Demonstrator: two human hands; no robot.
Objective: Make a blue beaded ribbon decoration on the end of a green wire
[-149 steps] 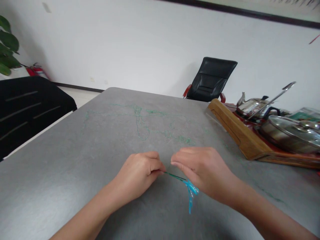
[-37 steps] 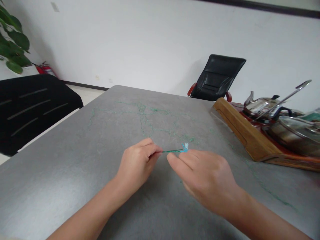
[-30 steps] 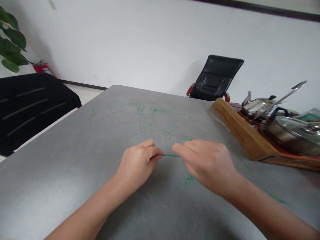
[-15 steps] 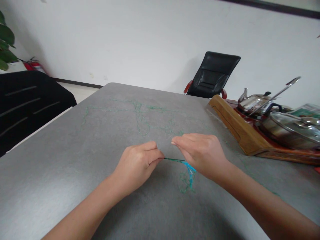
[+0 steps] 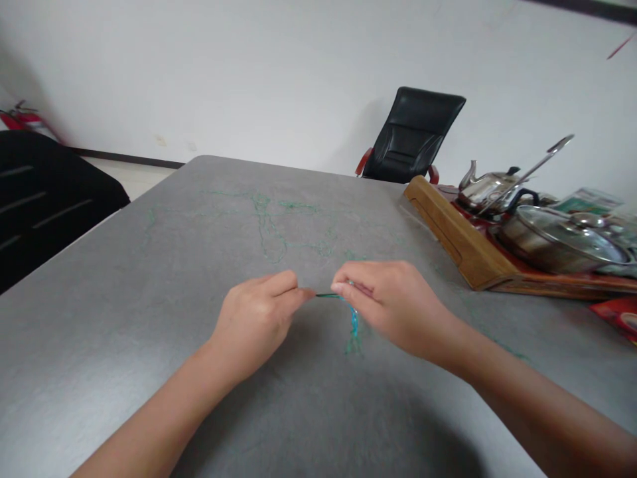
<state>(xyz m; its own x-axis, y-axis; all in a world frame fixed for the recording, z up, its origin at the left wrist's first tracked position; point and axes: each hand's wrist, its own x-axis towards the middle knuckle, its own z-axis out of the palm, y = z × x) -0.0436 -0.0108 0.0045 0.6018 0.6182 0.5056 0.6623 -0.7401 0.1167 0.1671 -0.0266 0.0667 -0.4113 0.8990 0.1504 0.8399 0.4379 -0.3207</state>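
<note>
My left hand [image 5: 256, 318] pinches one end of a thin dark-green stick [image 5: 326, 295] above the grey table [image 5: 124, 299]. My right hand [image 5: 391, 302] pinches the stick's other end. Shiny blue strands [image 5: 353, 320] hang down from under my right fingers, just over the tabletop. Both hands are close together at the middle of the table, the fingertips a few centimetres apart. How the strands join the stick is hidden by my right fingers.
A wooden tray [image 5: 460, 239] at the right holds a steel pot with a glass lid [image 5: 557, 239], a kettle [image 5: 485, 189] and a ladle. A black office chair [image 5: 411, 136] stands behind the table, another black chair [image 5: 44, 199] at left. A red packet [image 5: 622, 315] lies at the right edge.
My hands have come closer together and a bit farther out over the table. The blue strands now hang straight down under my right fingers, less spread than half a second ago.
</note>
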